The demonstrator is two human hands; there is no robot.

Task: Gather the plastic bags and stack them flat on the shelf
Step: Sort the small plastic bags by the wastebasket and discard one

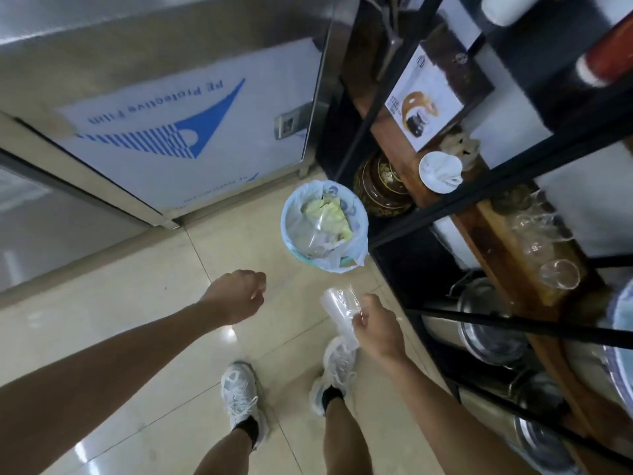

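Beige floor tiles lie open beside the black shelf; right hand grasps clear plastic bags, left hand clenched; cabinet film reads "PE Protective Film".

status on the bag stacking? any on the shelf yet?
Done: no flat stack of bags shows on the dark metal-and-wood shelf unit. In hand: the right hand grips a bunch of clear plastic bags over the beige tiled floor; the left hand is curled and holds nothing. Left: laying that bunch flat on the shelf. The bags in the lined round bin look like waste.
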